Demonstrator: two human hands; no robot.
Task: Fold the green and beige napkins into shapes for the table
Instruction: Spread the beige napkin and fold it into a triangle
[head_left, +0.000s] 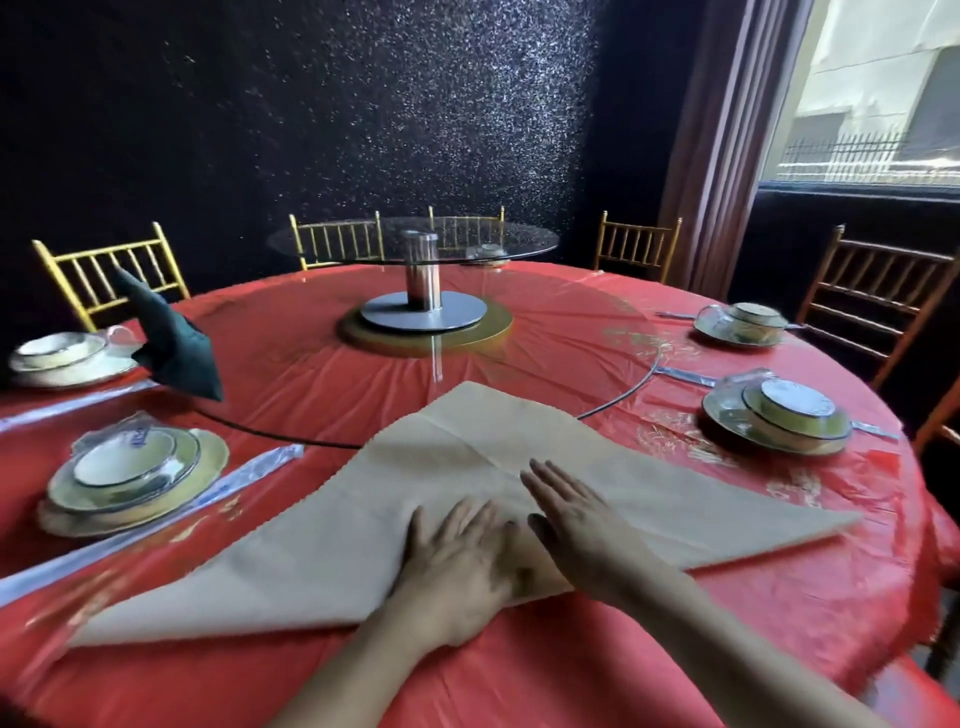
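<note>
A beige napkin (322, 530) lies flat on the red tablecloth (675, 623) as a wide triangle, its peak pointing away from me. My left hand (457, 561) rests flat on the napkin near its lower middle edge, fingers straight. Just to its right, my right hand (566, 514) presses the cloth with straight fingers pointing up and left. A dark green napkin (174, 343), folded into an upright pointed shape, stands on the glass turntable's left rim.
Wrapped place settings sit at the left (135, 467), far left (62, 356), right (779, 410) and far right (743, 319). A glass turntable on a steel post (423, 280) fills the table's middle. Gold and brown chairs ring the table. Wrapped chopsticks (239, 478) lie left of the napkin.
</note>
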